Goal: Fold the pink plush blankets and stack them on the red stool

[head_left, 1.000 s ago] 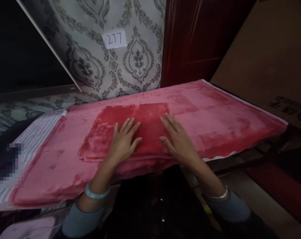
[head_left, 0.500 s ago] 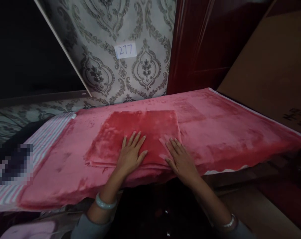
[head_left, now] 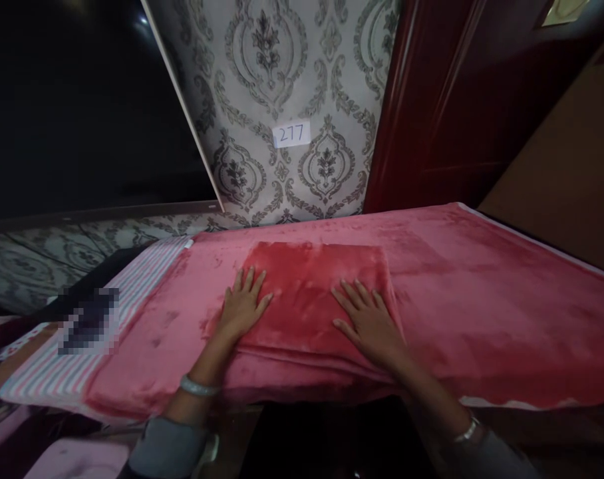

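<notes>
- Head view: folded red cloth (head_left: 306, 299) lies flat near the middle of a wide pink cloth (head_left: 461, 293), close to the near edge; its folded layers show along the near side.
- Left hand (head_left: 239, 313): open, palm down, fingers spread, resting on the left side of the folded red cloth; nothing is gripped.
- Right hand (head_left: 372, 326): open, palm down, fingers spread, resting on the right side of the same cloth; nothing is gripped. The hands are apart, with bare red pile between them.
- Wrists: a pale bangle (head_left: 198, 386) on the left, a thin silvery bracelet (head_left: 467, 431) on the right.
- Left end: a striped cloth (head_left: 142, 293) adjoins the pink cloth; a pixelated patch covers part of it, and what lies beneath cannot be told.
- Behind: patterned wallpaper (head_left: 267, 46) bears a white card (head_left: 291, 134) reading 277. A dark screen (head_left: 82, 120) stands at left, a dark red door (head_left: 461, 120) at right.
</notes>
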Action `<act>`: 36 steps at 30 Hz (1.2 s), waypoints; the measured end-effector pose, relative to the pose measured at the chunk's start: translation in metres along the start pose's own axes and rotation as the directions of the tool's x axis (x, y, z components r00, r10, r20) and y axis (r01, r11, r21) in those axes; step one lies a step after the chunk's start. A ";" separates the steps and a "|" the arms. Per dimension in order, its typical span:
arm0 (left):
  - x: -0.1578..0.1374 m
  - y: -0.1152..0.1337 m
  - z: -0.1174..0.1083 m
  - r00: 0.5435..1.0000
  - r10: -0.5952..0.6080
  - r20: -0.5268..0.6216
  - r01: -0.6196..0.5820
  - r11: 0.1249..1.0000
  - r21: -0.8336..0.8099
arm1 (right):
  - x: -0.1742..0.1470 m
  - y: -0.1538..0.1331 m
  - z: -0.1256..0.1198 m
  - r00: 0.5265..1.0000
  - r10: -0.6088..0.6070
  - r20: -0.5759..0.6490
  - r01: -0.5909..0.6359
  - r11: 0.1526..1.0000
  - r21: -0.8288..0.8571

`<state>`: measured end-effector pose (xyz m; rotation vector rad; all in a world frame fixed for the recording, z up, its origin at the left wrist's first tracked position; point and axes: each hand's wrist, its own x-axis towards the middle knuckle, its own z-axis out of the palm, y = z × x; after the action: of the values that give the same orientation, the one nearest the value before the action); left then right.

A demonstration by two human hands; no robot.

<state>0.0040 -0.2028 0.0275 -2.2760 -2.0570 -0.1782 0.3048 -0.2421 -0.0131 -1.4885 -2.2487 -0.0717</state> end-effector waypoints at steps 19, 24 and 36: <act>0.020 -0.047 0.006 0.888 -0.445 0.115 0.288 0.343 -0.894 | -0.028 0.066 0.033 0.750 0.649 -0.126 -0.359 0.560 0.746; 0.032 -0.046 -0.021 0.851 -0.297 0.432 0.474 0.083 -0.877 | -0.006 0.078 0.014 0.765 0.621 0.171 -0.374 0.213 0.903; 0.012 -0.030 -0.056 0.900 -0.340 0.271 0.287 -0.004 -0.958 | 0.040 0.083 -0.036 0.871 0.483 0.094 -0.214 0.201 0.956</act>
<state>-0.0269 -0.1950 0.0841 -1.8532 -2.7965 -2.4051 0.3775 -0.1825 0.0182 -1.0844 -1.1463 1.0460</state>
